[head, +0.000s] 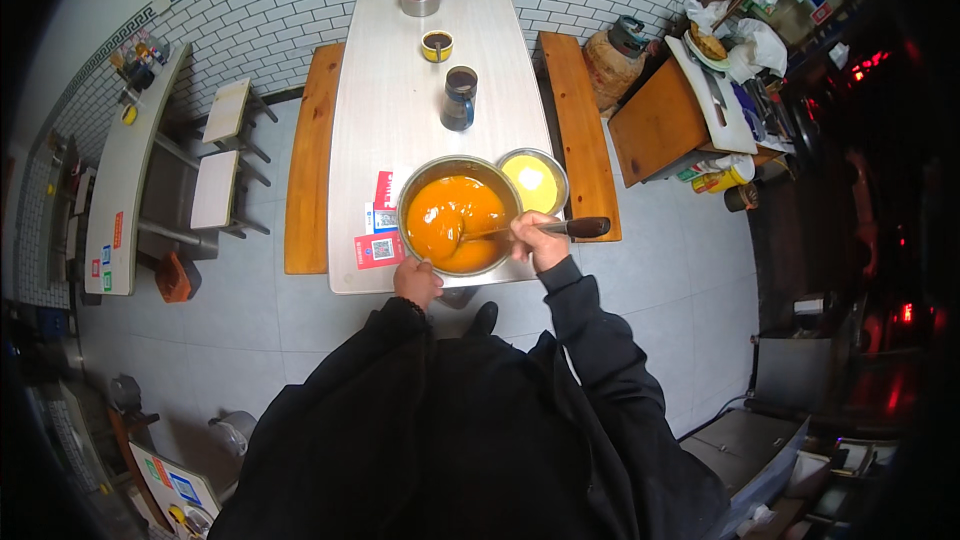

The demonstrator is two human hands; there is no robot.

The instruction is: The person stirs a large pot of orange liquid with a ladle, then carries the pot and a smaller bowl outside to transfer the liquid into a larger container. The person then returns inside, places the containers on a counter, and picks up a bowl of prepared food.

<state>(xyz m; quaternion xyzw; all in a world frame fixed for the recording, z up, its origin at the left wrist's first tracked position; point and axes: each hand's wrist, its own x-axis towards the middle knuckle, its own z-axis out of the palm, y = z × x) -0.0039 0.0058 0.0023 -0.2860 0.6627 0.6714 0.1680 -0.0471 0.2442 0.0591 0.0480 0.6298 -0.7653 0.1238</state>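
A round steel pot [405, 191] stands at the near end of the table, holding an orange liquid [480, 202] that looks like beaten egg. My left hand [418, 283] grips the pot's near left rim. In my right hand [541, 240] is a ladle, held by its metal shaft, with its dark handle [589, 227] sticking out to the right. The ladle's bowl [448, 240] is partly sunk in the liquid. Touching or close behind the pot on the right is a metal bowl [564, 181] of pale yellow contents [531, 181].
On the pale table [375, 105] stand a measuring jug [459, 99], a yellow cup [437, 46] of dark sauce and a steel pan [420, 0]. Printed cards [379, 249] lie left of the pot. Wooden benches [309, 165] flank the table; a gas cylinder [615, 64] is at right.
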